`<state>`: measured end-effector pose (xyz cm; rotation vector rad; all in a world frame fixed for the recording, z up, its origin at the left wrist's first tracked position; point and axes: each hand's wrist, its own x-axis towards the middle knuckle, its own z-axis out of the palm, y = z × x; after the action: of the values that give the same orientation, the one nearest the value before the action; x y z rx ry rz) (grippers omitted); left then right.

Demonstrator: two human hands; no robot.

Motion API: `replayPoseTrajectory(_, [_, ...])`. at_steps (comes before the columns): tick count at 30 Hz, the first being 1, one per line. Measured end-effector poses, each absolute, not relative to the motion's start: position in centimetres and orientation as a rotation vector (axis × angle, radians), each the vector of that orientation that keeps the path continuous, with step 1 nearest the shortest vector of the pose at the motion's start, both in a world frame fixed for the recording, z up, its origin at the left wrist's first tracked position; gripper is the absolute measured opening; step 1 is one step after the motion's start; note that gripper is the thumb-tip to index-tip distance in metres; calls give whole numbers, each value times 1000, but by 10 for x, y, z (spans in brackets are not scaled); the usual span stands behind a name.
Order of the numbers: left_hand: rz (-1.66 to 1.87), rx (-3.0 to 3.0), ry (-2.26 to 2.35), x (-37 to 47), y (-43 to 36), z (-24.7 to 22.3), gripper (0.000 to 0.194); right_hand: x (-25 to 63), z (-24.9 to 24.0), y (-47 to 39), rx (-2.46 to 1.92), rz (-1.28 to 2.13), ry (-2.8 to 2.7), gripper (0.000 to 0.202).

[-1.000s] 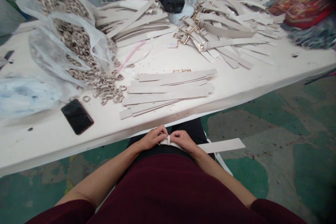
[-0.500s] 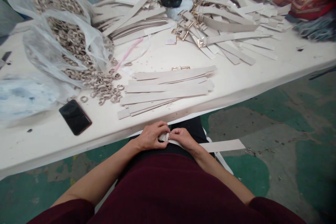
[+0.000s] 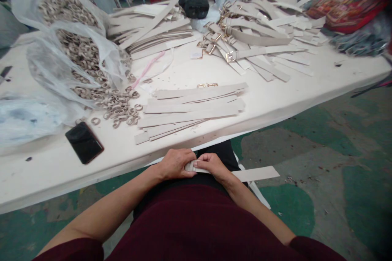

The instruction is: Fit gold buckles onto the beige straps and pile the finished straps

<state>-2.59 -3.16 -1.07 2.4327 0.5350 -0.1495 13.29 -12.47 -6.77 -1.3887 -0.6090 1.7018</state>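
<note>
Over my lap, in front of the table edge, my left hand [image 3: 178, 164] is closed around the end of a beige strap [image 3: 259, 174]. My right hand [image 3: 214, 166] pinches the same strap just beside it, thumb and fingers pressed together. A loop band seems to sit round the strap between the two hands; its details are small and partly covered by fingers. The strap's free end runs under my right wrist and sticks out to the right. More beige straps [image 3: 191, 108] lie in a stack on the table ahead of my hands.
A phone [image 3: 84, 142] lies at the left of the table [image 3: 275, 94]. Behind it are loose leather loops [image 3: 118, 106] and a plastic bag [image 3: 110, 55] of them. Buckled straps [image 3: 257, 40], a black object [image 3: 194, 2] and a red patterned bag [image 3: 349, 0] sit farther back.
The view has shifted slightly. My left fingers have closed down more over the strap end, and my right thumb now lies flatter on the strap beside the band.
</note>
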Motion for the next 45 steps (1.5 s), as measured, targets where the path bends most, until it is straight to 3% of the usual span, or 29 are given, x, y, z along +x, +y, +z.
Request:
replayPoseTrajectory(9, [-80,1852,735,-41,-35,-16,37,135,-58,-122,-1426,1626,-816,29])
replayPoseTrajectory(13, [56,1677,764,-32,-19,-24,46,176,-36,-110,-1414,1795,-1032,28])
replayPoseTrajectory(17, [250,1674,653,-24,3,-17,82,226,22,-97,-1409,1718,-1268,29])
replayPoseTrajectory(19, [408,1789,689,-26,14,-12,86,254,59,-81,-1469,1598,-1442,27])
replayPoseTrajectory(23, [642,2025,895,-37,29,-19,54,325,129,-5,-1598,1214,-1733,32])
replayPoseTrajectory(27, [729,2157,971,-42,30,-35,40,378,172,97,-1919,288,-1651,28])
replayPoseTrajectory(29, [732,2219,978,-42,27,-39,39,375,169,133,-1982,-86,-1601,30])
replayPoseTrajectory(31, [736,2262,961,-42,23,-40,39,348,143,148,-1954,-180,-1675,31])
replayPoseTrajectory(35, [732,2306,867,-43,19,-36,39,259,56,123,-1746,179,-2101,23])
replayPoseTrajectory(38, [725,2295,831,-43,18,-33,38,213,7,95,-1600,239,-2262,25])
replayPoseTrajectory(45, [723,2280,821,-42,16,-32,38,205,-5,103,-1637,271,-2304,30])
